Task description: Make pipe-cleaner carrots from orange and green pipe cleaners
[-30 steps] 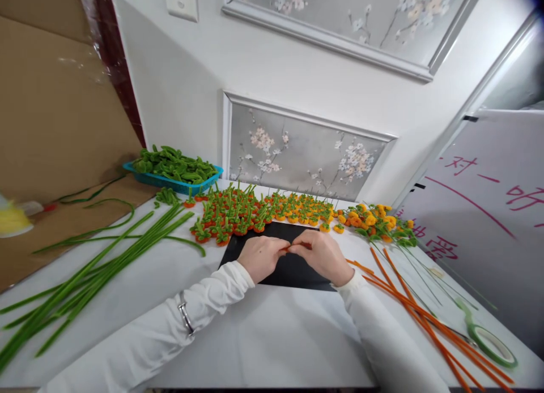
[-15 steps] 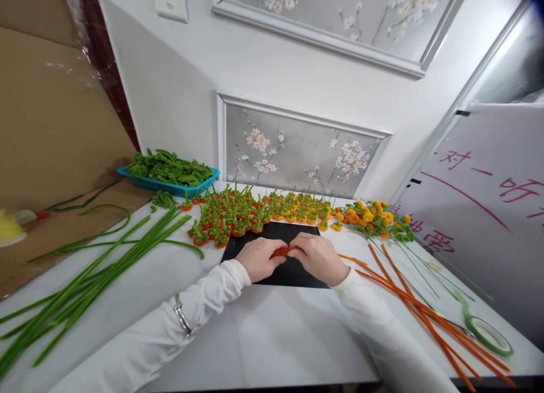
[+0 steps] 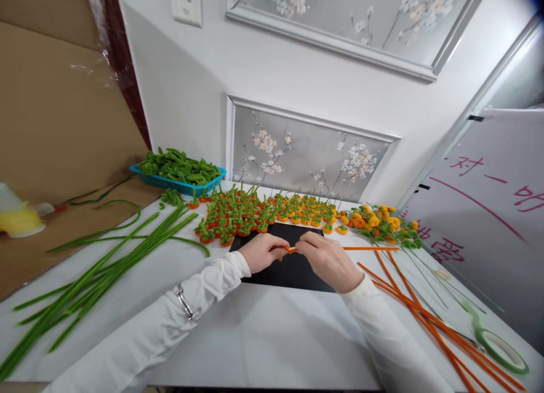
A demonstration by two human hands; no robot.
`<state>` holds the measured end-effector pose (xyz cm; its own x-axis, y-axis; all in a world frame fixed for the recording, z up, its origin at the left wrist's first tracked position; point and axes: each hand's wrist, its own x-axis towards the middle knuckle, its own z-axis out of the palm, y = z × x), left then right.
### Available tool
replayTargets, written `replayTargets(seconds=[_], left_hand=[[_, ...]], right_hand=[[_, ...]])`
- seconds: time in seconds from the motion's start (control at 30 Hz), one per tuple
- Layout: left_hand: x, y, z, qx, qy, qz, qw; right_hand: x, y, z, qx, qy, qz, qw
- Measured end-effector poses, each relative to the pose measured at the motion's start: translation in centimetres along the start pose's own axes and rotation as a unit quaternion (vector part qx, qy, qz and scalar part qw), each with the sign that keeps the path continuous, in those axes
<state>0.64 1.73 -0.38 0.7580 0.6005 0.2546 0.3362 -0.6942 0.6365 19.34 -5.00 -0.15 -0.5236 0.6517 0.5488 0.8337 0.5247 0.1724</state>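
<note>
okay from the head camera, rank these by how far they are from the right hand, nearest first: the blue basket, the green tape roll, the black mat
1. black mat: directly under the right hand.
2. green tape roll: near the table's right front edge.
3. blue basket: far left, by the wall.

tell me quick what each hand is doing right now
Left hand: closed, pinching one end of the orange pipe cleaner.
Right hand: closed on the same pipe cleaner, which runs out to the right.

White long sleeves [image 3: 170, 319]; a silvery bangle [image 3: 185, 303], perhaps metal, on the left wrist.
</note>
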Motion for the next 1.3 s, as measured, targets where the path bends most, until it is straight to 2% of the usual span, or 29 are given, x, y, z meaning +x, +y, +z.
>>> replayTargets(seconds=[0.13,0.33,0.47,0.6,0.7,0.77,0.97,1.1,1.2,1.3], left_hand=[[0.0,0.0,-0.1,0.008,-0.026,-0.001,1.000],[-0.1,0.4,-0.2,0.050,-0.062,-0.030,0.996],[-0.3,0.7,-0.2,0.048,-0.066,-0.026,0.996],[-0.3,1.0,-0.1,-0.039,-0.077,-0.006,0.996],[-0.2,1.3,-0.1,-0.153,-0.057,-0.019,0.986],[-0.1,1.5,0.0,-0.216,-0.028,-0.030,0.976],[0.2,1.4,0.0,-0.292,0.045,-0.066,0.953],[0.2,1.3,0.1,-0.294,0.072,-0.072,0.951],[0.2,1.4,0.2,-0.286,0.079,-0.056,0.953],[0.1,1.6,0.3,-0.289,0.075,-0.049,0.953]], right_hand=[[0.2,0.4,0.3,0.024,0.032,-0.017,0.999],[0.6,1.0,0.9,0.146,0.021,0.027,0.989],[0.7,1.4,1.2,0.265,0.024,0.054,0.962],[0.5,2.3,1.3,0.375,-0.028,0.119,0.919],[0.3,2.6,1.3,0.420,-0.067,0.152,0.892],[0.4,2.5,1.2,0.425,-0.070,0.155,0.889],[0.7,1.4,0.3,0.335,-0.032,0.113,0.935],[0.7,1.2,-0.3,0.317,-0.024,0.102,0.942],[0.8,0.9,-0.3,0.356,-0.026,0.129,0.925],[0.9,0.6,0.2,0.453,0.000,0.200,0.869]])
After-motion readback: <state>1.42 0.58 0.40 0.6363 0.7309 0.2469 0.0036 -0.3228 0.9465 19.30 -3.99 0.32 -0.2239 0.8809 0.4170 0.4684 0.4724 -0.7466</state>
